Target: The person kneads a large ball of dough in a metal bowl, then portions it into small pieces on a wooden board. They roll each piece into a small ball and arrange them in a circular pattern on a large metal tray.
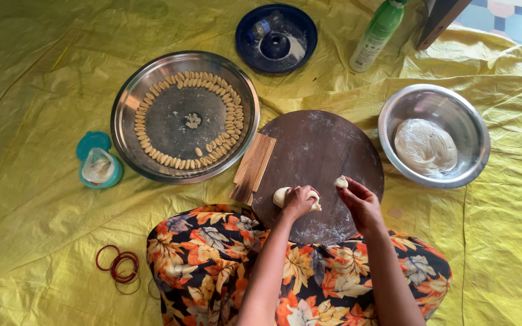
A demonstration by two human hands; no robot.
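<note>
A yellow sheet (43,78) is covering the floor. The dress (206,265) is showing orange flowers on black. The round board (321,151) is looking brown, the bottle (377,33) green.

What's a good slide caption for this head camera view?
Left hand holds a dough lump on a round board; right hand pinches off a small piece.

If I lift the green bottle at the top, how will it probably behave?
The green bottle stands tall and narrow on the wrinkled yellow sheet, so a push probably tips it. It looks like plastic, likely light. Lying down, its round body may roll.
</note>
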